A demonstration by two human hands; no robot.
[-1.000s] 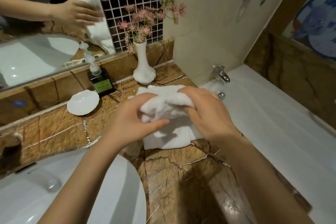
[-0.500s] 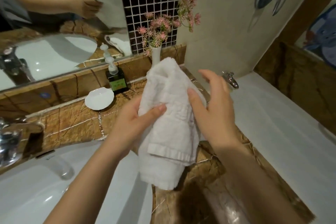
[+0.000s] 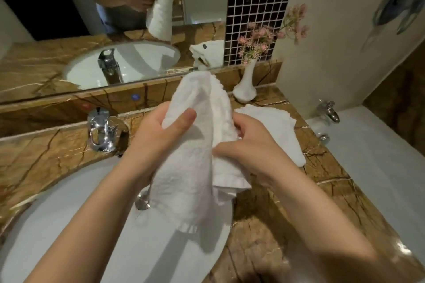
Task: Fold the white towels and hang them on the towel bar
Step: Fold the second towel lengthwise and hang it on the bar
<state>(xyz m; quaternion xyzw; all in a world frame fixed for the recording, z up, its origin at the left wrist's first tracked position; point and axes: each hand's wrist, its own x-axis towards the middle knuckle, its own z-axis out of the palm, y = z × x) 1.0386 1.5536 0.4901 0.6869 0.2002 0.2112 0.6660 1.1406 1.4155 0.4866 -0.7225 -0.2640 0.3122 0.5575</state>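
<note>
Brown veined marble forms the counter (image 3: pixel 276 225), with a white sink (image 3: pixel 69 225) let into it on the left, a chrome tap (image 3: pixel 101 131) behind the sink, a mirror (image 3: pixel 46 30) along the wall and a bathtub (image 3: pixel 379 156) off to the right; no towel bar shows anywhere in view. One white towel (image 3: pixel 190 179) is held up in the air above the sink's right edge, bunched lengthwise and hanging loose; the left hand (image 3: pixel 161 142) grips its upper part, thumb across the front and fingers behind; the right hand (image 3: pixel 248 151) has its fingers curled into the towel's right-hand folds, pinching a layer. A second white towel (image 3: pixel 276 122) lies flat on the counter behind the right hand, near a white vase (image 3: pixel 245 89) of pink flowers.

Folding looks barely begun; the edges are not lined up. As I judge it, the hanging hem could dip into the sink and get wet if the hands drop; a fold made from this bunched state would likely come out crooked; shaking the cloth open toward the wall might catch the vase and tip it.
</note>
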